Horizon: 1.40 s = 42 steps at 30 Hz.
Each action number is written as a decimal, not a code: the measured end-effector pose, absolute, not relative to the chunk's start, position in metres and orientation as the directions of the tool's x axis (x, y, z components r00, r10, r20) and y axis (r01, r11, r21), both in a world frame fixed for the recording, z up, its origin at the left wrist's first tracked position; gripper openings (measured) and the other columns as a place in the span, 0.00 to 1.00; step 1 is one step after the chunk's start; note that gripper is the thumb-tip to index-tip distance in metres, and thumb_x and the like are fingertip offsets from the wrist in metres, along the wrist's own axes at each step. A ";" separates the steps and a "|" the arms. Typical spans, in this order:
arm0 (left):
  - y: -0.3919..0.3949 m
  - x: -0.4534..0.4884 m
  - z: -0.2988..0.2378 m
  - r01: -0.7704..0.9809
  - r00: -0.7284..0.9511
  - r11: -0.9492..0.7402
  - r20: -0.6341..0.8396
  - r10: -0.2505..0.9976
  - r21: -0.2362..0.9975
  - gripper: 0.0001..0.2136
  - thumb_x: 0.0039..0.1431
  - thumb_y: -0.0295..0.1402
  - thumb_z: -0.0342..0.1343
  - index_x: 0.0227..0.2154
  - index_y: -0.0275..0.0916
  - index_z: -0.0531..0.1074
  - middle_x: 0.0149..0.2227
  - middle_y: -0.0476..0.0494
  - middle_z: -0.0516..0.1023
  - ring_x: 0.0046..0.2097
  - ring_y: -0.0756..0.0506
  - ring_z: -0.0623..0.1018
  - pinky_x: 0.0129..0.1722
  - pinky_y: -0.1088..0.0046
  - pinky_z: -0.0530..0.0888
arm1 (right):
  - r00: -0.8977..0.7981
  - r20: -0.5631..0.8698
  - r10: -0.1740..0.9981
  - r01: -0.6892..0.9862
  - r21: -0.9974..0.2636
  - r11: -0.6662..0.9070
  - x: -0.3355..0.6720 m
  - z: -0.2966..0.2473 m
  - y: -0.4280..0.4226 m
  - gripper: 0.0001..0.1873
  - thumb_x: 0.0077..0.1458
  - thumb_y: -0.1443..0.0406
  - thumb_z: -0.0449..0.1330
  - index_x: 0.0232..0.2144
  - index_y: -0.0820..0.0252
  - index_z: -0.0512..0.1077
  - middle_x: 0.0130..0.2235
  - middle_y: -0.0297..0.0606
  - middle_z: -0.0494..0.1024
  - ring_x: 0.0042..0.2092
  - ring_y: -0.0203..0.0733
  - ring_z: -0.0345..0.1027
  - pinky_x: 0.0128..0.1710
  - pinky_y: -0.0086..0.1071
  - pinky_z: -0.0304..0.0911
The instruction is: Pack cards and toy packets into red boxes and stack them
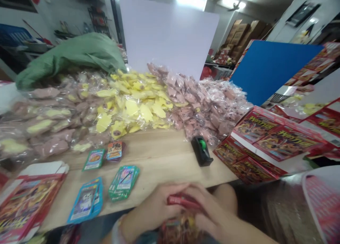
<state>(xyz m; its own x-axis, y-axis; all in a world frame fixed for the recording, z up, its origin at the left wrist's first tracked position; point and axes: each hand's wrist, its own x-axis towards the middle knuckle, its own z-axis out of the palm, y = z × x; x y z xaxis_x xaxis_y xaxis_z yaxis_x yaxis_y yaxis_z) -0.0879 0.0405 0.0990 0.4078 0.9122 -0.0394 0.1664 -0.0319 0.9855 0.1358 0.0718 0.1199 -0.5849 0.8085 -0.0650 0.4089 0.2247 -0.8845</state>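
Observation:
Close to my body, at the table's near edge, both hands are on a small red printed cardboard box (177, 230). My left hand (160, 199) is closed on its left side, and my right hand (204, 205) curls over the top and right side. The upper red flap shows between my fingers, though motion smears the picture and some fingertips are hidden. Left of my hands lie a fanned pile of green-edged cards (124, 182) and a pile of blue-edged cards (86, 201). Farther back are a smaller green-edged pile (94, 159) and an orange-faced pile (114, 150).
A black tape dispenser (202, 152) with green tape stands on the wooden table (156, 152). Yellow bagged pieces (135, 104) and pink bagged pieces (191, 98) heap up behind. Red printed boxes (268, 141) stand at right; flattened red cartons (29, 201) lie at left.

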 end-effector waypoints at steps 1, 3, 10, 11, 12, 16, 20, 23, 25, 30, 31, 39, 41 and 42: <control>0.050 -0.097 0.105 0.249 0.365 -0.115 0.017 0.931 0.962 0.19 0.53 0.29 0.52 0.50 0.44 0.67 0.38 0.46 0.73 0.37 0.49 0.74 0.40 0.73 0.70 | -0.406 -0.033 0.913 0.408 -0.901 0.149 0.146 0.105 0.084 0.24 0.50 0.58 0.56 0.50 0.54 0.64 0.55 0.44 0.63 0.55 0.48 0.56 0.54 0.43 0.52; 0.072 -0.109 0.108 0.407 0.187 -0.277 0.218 0.958 0.871 0.15 0.56 0.30 0.49 0.46 0.43 0.70 0.39 0.44 0.73 0.40 0.47 0.73 0.43 0.71 0.70 | 0.040 -0.099 0.994 0.384 -0.917 -0.107 0.169 0.075 0.121 0.21 0.49 0.56 0.55 0.45 0.57 0.65 0.54 0.46 0.61 0.54 0.48 0.56 0.52 0.45 0.54; 0.115 -0.087 0.062 0.572 0.332 -0.474 0.340 0.880 0.669 0.17 0.60 0.30 0.43 0.51 0.44 0.65 0.51 0.41 0.68 0.51 0.46 0.69 0.50 0.68 0.67 | 0.020 -0.599 0.800 0.257 -0.770 -0.583 0.200 0.024 0.222 0.12 0.39 0.63 0.62 0.25 0.66 0.67 0.28 0.46 0.73 0.25 0.47 0.70 0.27 0.46 0.66; 0.116 -0.085 0.058 0.599 0.333 -0.462 0.320 0.887 0.655 0.17 0.60 0.30 0.43 0.51 0.44 0.64 0.51 0.41 0.68 0.52 0.45 0.69 0.50 0.68 0.67 | -0.004 -0.623 0.782 0.238 -0.760 -0.605 0.200 0.025 0.224 0.11 0.37 0.64 0.63 0.23 0.65 0.67 0.26 0.46 0.73 0.25 0.47 0.70 0.27 0.46 0.66; 0.116 -0.084 0.055 0.622 0.332 -0.446 0.298 0.895 0.644 0.17 0.60 0.30 0.43 0.52 0.44 0.63 0.51 0.41 0.68 0.51 0.45 0.69 0.50 0.68 0.68 | -0.022 -0.628 0.778 0.216 -0.763 -0.610 0.201 0.026 0.222 0.11 0.37 0.64 0.63 0.23 0.65 0.67 0.26 0.45 0.74 0.26 0.47 0.71 0.28 0.46 0.66; 0.125 -0.088 0.059 0.712 0.285 -0.316 0.153 0.946 0.627 0.21 0.58 0.30 0.46 0.55 0.44 0.58 0.47 0.41 0.73 0.45 0.44 0.74 0.43 0.69 0.72 | -0.006 -0.513 0.858 0.126 -0.852 -0.509 0.209 0.018 0.195 0.12 0.41 0.58 0.60 0.25 0.61 0.68 0.33 0.41 0.74 0.36 0.45 0.70 0.38 0.40 0.65; 0.137 -0.087 0.073 0.774 0.269 -0.207 -0.015 0.963 0.598 0.18 0.56 0.28 0.46 0.51 0.42 0.62 0.46 0.41 0.73 0.45 0.43 0.74 0.43 0.67 0.70 | 0.158 -0.381 0.911 0.150 -0.903 -0.404 0.218 0.001 0.166 0.13 0.37 0.56 0.61 0.17 0.58 0.65 0.29 0.38 0.71 0.38 0.46 0.65 0.39 0.38 0.61; 0.138 -0.081 0.083 0.800 0.252 -0.165 -0.073 0.965 0.577 0.16 0.55 0.27 0.46 0.48 0.40 0.64 0.45 0.41 0.74 0.44 0.43 0.74 0.43 0.67 0.70 | 0.190 -0.325 0.926 0.170 -0.918 -0.357 0.195 0.011 0.148 0.15 0.34 0.56 0.62 0.14 0.57 0.63 0.22 0.34 0.66 0.31 0.43 0.61 0.33 0.34 0.59; 0.137 -0.075 0.085 0.801 0.259 -0.172 -0.072 0.963 0.573 0.16 0.55 0.27 0.46 0.47 0.40 0.64 0.43 0.42 0.74 0.43 0.43 0.75 0.42 0.69 0.69 | 0.058 -0.302 0.952 0.087 -0.948 -0.306 0.159 0.030 0.140 0.16 0.39 0.55 0.61 0.15 0.58 0.64 0.20 0.32 0.64 0.27 0.39 0.59 0.31 0.32 0.56; 0.132 -0.064 0.080 0.798 0.282 -0.227 -0.013 0.959 0.559 0.15 0.56 0.26 0.46 0.46 0.40 0.65 0.42 0.42 0.75 0.40 0.43 0.75 0.41 0.69 0.69 | -0.046 -0.338 0.940 -0.186 -0.922 -0.341 0.067 0.047 0.140 0.22 0.44 0.50 0.58 0.14 0.60 0.60 0.16 0.29 0.60 0.19 0.31 0.52 0.21 0.28 0.50; 0.129 -0.065 0.082 0.784 0.289 -0.236 -0.002 0.957 0.575 0.15 0.55 0.25 0.46 0.46 0.40 0.65 0.43 0.42 0.74 0.42 0.44 0.74 0.42 0.69 0.69 | -0.010 -0.358 0.934 -0.149 -0.923 -0.355 0.062 0.042 0.139 0.23 0.43 0.48 0.58 0.13 0.59 0.59 0.14 0.28 0.59 0.18 0.31 0.50 0.20 0.28 0.49; 0.089 -0.091 0.155 0.572 0.451 -0.380 0.108 0.886 0.727 0.16 0.55 0.32 0.52 0.48 0.43 0.65 0.40 0.48 0.75 0.39 0.48 0.75 0.39 0.77 0.70 | -0.177 0.145 0.973 0.436 -0.875 0.210 0.117 0.059 0.139 0.30 0.38 0.55 0.62 0.45 0.57 0.64 0.42 0.43 0.74 0.43 0.52 0.66 0.40 0.37 0.61; 0.087 -0.116 0.152 0.622 0.316 -0.312 0.134 0.939 0.718 0.20 0.55 0.34 0.52 0.51 0.42 0.61 0.44 0.48 0.74 0.41 0.49 0.74 0.40 0.78 0.69 | -0.259 0.099 0.961 0.513 -0.829 0.223 0.097 0.063 0.165 0.21 0.44 0.53 0.56 0.38 0.59 0.68 0.33 0.43 0.76 0.37 0.51 0.69 0.35 0.37 0.63; 0.085 -0.135 0.145 0.688 0.194 -0.226 0.125 0.973 0.690 0.22 0.54 0.35 0.53 0.52 0.40 0.60 0.45 0.45 0.73 0.43 0.47 0.74 0.42 0.76 0.69 | -0.262 0.085 0.961 0.535 -0.816 0.218 0.082 0.061 0.180 0.19 0.47 0.52 0.53 0.34 0.60 0.69 0.29 0.43 0.76 0.33 0.50 0.69 0.32 0.38 0.63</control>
<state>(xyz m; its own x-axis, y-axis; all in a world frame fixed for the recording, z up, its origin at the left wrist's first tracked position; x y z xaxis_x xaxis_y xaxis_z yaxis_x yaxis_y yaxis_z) -0.1350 0.0848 0.1450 0.1940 0.9730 0.1251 0.6878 -0.2258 0.6899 0.0818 0.1800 0.0611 -0.2615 0.9615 0.0850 0.5353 0.2177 -0.8161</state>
